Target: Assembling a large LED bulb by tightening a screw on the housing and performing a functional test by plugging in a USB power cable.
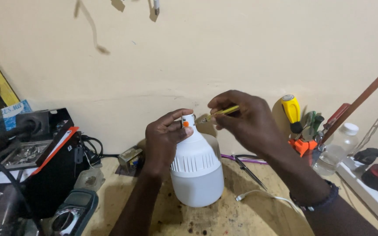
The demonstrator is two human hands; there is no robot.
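Left grip point(165, 140) clamps the white bulb point(197, 170); right grip point(241, 118) pinches a yellow screwdriver point(219, 113), apparently at its cap.

Bulb point(196, 175) upright on table point(224, 218) under left hand point(165, 140), screwdriver point(219, 113) in right hand point(246, 120) just right, multimeter point(73, 212) lower left, bottle point(337, 148) far right.

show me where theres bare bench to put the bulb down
Bare wood lies in front of the bulb, between the multimeter and the white cable. Crowded: black equipment left, tool cluster right.
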